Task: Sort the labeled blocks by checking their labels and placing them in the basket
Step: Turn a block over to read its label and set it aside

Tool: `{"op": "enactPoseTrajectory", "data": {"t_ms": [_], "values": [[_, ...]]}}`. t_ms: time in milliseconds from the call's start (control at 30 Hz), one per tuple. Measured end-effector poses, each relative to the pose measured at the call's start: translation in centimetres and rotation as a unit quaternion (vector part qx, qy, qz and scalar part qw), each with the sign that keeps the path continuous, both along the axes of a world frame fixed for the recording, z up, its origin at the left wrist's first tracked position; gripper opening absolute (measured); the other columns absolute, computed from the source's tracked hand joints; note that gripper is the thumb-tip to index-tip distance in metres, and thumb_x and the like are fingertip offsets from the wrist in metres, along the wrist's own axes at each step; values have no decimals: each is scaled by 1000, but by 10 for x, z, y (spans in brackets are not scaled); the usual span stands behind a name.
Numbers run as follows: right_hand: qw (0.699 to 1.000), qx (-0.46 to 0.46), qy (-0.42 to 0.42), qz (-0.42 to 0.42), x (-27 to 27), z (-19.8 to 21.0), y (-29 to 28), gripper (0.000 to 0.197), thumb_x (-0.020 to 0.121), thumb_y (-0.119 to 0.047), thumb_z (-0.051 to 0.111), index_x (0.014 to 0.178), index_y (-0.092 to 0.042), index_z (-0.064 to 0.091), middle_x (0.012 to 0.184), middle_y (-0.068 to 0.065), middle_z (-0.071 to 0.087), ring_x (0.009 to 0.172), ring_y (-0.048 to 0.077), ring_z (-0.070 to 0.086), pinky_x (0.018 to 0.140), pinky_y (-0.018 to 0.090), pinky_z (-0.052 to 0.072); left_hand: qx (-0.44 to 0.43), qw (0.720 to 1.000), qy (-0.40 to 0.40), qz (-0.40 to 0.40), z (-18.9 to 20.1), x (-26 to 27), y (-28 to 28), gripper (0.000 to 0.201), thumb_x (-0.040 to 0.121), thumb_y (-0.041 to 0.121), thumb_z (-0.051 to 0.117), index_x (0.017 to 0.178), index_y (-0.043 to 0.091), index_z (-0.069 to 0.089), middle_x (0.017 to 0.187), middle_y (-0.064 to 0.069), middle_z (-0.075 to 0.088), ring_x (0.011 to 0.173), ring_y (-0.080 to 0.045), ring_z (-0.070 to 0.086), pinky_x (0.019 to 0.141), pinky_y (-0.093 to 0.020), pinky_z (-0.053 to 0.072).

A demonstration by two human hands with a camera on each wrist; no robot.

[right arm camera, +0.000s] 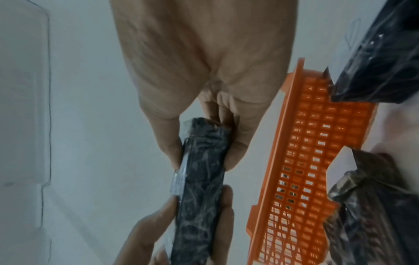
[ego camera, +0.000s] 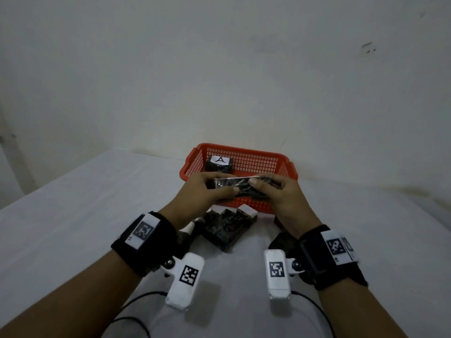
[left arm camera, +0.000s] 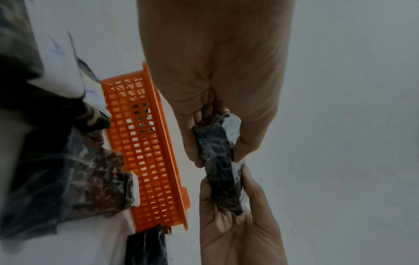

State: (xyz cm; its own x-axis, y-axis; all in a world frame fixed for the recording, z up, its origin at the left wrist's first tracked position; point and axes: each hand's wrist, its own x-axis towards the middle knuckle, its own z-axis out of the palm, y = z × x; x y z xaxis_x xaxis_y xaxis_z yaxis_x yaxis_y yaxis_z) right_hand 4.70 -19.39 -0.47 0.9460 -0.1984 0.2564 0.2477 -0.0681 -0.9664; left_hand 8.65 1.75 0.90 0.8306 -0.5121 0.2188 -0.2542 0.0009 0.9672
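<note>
Both hands hold one dark, plastic-wrapped block (ego camera: 244,185) level above the front edge of the orange basket (ego camera: 244,148). My left hand (ego camera: 219,189) pinches its left end and my right hand (ego camera: 266,185) pinches its right end, thumbs on the near side. In the left wrist view the block (left arm camera: 217,161) runs between the two hands beside the basket (left arm camera: 145,152). The right wrist view shows the same block (right arm camera: 199,179) held at both ends; its label cannot be read. Another block with a white label reading A (ego camera: 219,164) lies in the basket's back left corner.
Several loose wrapped blocks (ego camera: 224,230) lie on the white table just in front of the basket, under my wrists, and one more (ego camera: 280,242) sits by the right wrist. The basket stands against the white wall. Black cables (ego camera: 136,298) trail across the near table.
</note>
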Motion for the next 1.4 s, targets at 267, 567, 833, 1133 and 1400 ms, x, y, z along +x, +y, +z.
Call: {"op": "enactPoseTrajectory", "data": {"t_ms": [267, 567, 833, 1133, 1400], "values": [[997, 74, 10, 26, -3, 2, -27, 30, 88, -8, 75, 116, 2, 73, 108, 16, 80, 101, 27, 78, 81, 26, 61, -14, 999, 32, -14, -1, 17, -20, 30, 91, 19, 75, 120, 16, 72, 110, -8, 79, 100, -26, 77, 90, -37, 61], [997, 75, 7, -20, 7, -14, -28, 29, 86, -8, 80, 112, 3, 74, 104, 16, 81, 99, 30, 78, 85, 31, 64, 5, 1000, 22, -7, -13, 23, -31, 30, 93, 22, 71, 122, 14, 72, 109, -8, 78, 100, -24, 77, 91, -36, 61], [998, 62, 23, 16, 5, -22, -30, 35, 84, -3, 80, 119, -1, 72, 115, 16, 79, 110, 33, 75, 100, 45, 58, -12, 1000, 26, -7, -22, 27, -25, 25, 97, 16, 65, 120, 13, 72, 112, -7, 77, 104, -23, 76, 94, -37, 59], [993, 97, 58, 26, -3, -22, -19, 32, 95, -15, 71, 125, -2, 69, 117, 15, 78, 110, 35, 75, 93, 39, 62, -14, 997, -72, 34, -32, 20, -23, 41, 82, 4, 80, 120, 19, 71, 115, 7, 76, 108, -5, 72, 87, -22, 60], [993, 112, 21, -18, -8, -30, -18, 35, 87, -3, 77, 120, 2, 69, 115, 18, 78, 107, 33, 77, 96, 45, 61, -56, 998, 35, 21, -39, 13, -29, 32, 98, 20, 63, 130, 16, 65, 123, 0, 73, 108, -16, 74, 88, -29, 61]]}}
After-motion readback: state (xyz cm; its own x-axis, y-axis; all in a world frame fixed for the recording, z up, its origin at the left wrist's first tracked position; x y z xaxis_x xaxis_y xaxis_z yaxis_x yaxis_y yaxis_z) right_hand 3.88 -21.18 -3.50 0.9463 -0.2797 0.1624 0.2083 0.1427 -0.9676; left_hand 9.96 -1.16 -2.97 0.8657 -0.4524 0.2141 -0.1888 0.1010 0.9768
